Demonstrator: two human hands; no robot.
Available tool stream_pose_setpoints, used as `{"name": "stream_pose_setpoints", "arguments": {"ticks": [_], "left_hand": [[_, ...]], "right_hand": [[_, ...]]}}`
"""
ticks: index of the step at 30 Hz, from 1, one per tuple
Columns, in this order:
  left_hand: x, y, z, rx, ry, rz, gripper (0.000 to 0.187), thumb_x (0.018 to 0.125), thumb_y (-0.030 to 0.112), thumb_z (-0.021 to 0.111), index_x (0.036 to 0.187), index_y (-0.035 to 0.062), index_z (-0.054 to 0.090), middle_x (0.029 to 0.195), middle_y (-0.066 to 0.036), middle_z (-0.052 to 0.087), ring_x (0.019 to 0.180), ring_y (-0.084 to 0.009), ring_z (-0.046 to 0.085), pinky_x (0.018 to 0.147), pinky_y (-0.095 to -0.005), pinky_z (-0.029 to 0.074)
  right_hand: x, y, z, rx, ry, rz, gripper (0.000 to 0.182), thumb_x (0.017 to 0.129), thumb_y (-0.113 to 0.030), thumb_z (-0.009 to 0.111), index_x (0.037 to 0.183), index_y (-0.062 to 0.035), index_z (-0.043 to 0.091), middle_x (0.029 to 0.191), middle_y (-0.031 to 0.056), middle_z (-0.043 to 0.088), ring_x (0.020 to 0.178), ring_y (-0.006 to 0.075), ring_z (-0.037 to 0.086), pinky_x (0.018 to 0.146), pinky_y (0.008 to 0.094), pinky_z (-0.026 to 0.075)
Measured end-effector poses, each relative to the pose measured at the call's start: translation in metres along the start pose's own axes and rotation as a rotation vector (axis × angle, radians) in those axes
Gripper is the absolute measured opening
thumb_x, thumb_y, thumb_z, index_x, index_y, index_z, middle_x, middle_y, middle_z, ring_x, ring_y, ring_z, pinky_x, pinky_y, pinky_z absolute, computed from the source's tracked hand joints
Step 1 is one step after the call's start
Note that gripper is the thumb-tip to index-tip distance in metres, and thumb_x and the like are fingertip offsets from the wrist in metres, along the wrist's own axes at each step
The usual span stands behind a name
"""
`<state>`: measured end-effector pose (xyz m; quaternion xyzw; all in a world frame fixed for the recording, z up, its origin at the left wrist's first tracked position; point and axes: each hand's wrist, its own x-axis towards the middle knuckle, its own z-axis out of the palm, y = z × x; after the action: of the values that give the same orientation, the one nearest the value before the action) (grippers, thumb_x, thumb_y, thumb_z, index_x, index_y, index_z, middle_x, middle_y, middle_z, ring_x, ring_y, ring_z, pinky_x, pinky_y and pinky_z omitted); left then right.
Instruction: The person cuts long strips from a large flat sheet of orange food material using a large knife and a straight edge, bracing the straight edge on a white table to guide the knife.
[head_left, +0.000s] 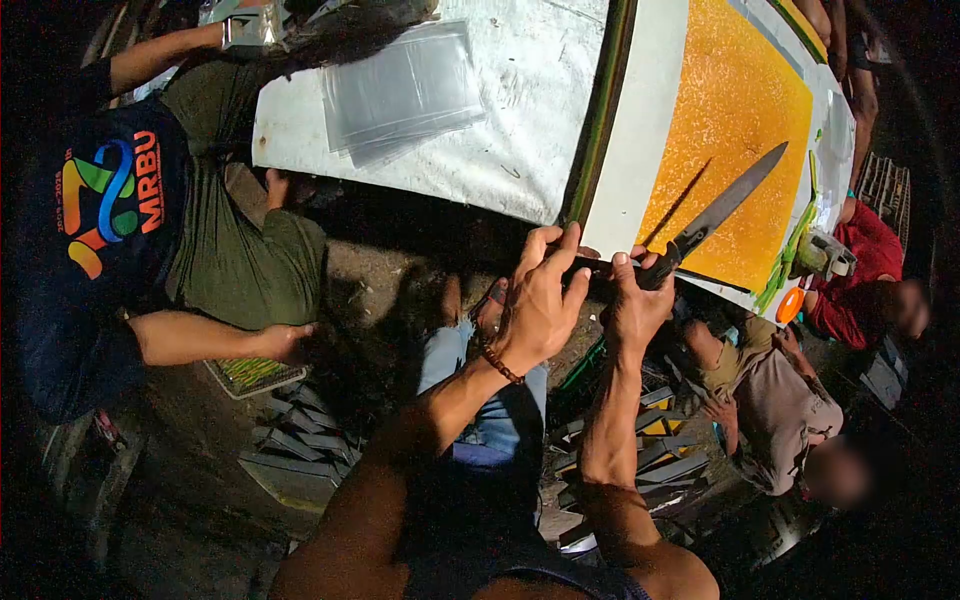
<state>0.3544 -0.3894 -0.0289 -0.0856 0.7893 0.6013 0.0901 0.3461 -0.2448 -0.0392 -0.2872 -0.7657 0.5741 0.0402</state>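
My right hand (640, 312) is closed round the black handle of a large knife (735, 200), thumb up along the grip. The blade points away to the upper right, over a yellow-orange cutting surface (735, 110), and casts a thin shadow on it. Beside it, my left hand (542, 300) holds nothing, its fingers apart and fingertips right at the near edge of the white table (540, 60). A beaded bracelet circles that wrist. On the table's left part lie transparent plastic bags (405, 95), stacked askew.
Long green stalks (790, 255), an orange lid (790, 305) and a grey device (825, 255) lie at the right edge. A person in a dark T-shirt (110, 200) stands at left; others sit at right. Crates (300, 450) and a tray of green pieces (250, 374) are below.
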Motion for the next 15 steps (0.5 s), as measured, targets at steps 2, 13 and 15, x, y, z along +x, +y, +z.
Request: {"name": "stream_pose_setpoints", "arguments": {"ticks": [2,13,15], "left_hand": [[0.002,0.000,-0.001,0.025,-0.006,-0.017,0.054,0.091,0.008,0.066,0.142,-0.0036,0.052,0.123,-0.020,0.054,0.097,-0.0276,0.062,0.085,-0.0356,0.052],[0.028,0.012,-0.014,0.095,0.028,0.084,0.059,0.089,0.012,0.070,0.143,-0.0015,0.051,0.123,-0.020,0.055,0.105,-0.0314,0.059,0.087,-0.0376,0.051],[0.055,0.022,-0.016,0.134,0.124,0.155,0.068,0.088,0.013,0.071,0.149,0.0008,0.044,0.124,-0.019,0.054,0.105,-0.0318,0.059,0.089,-0.0402,0.050]], "right_hand": [[0.000,0.001,0.001,0.023,0.006,-0.009,0.027,0.086,-0.005,0.079,0.091,-0.0073,0.053,0.093,-0.0004,0.062,0.080,0.0079,0.052,0.071,0.0230,0.044],[-0.001,-0.011,0.002,-0.027,-0.019,-0.002,0.024,0.086,-0.007,0.079,0.098,-0.0043,0.058,0.090,-0.0019,0.058,0.082,0.0090,0.053,0.074,0.0251,0.046],[0.000,-0.013,0.000,0.000,-0.028,-0.016,0.024,0.087,-0.009,0.080,0.098,-0.0041,0.059,0.090,-0.0011,0.061,0.082,0.0095,0.054,0.075,0.0254,0.046]]}}
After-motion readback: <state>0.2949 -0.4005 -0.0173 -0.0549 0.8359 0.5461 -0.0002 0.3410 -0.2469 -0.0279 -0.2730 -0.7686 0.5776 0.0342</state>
